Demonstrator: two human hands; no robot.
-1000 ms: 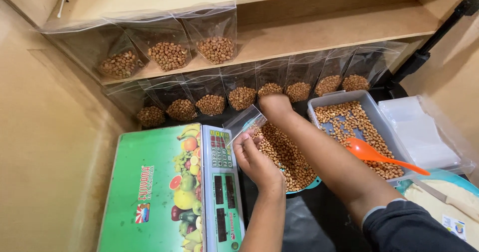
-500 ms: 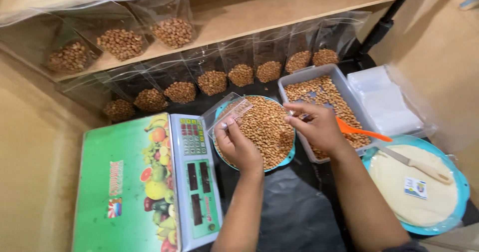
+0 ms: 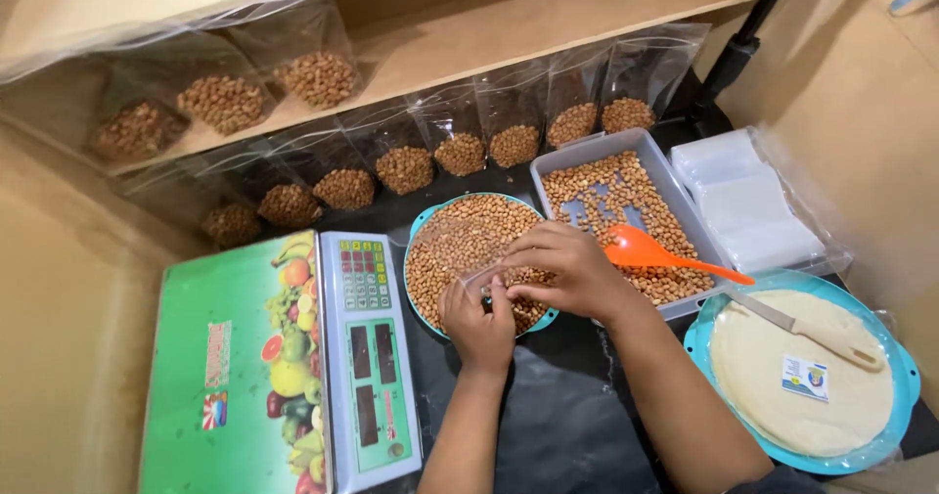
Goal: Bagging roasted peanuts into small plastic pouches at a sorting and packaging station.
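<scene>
While pinching a small clear pouch (image 3: 481,277) over the round blue-rimmed bowl of peanuts (image 3: 460,245): left hand (image 3: 477,320) gripping the pouch's near edge, fingers closed on the plastic; right hand (image 3: 565,271) meeting it from the bowl's right, fingertips clamped on the same pouch, both hands touching one another above the bowl's near rim. Lying just right of the bowl, a grey rectangular tray (image 3: 626,210) half covered with peanuts, with an orange plastic scoop (image 3: 657,255) resting in it, handle pointing away from the bowl. Sitting left of the bowl, a green digital scale (image 3: 279,367) printed with fruit pictures, its keypad side nearest the bowl. Standing behind the bowl, a row of filled clear bags (image 3: 460,152) against the wooden shelf (image 3: 548,24); more filled bags (image 3: 225,103) leaning on the shelf itself. Farther right of the bowl, beyond the tray, a stack of empty clear pouches (image 3: 753,201); nearer, a blue plate (image 3: 885,445) bearing a pale flat disc and a knife (image 3: 812,326).
</scene>
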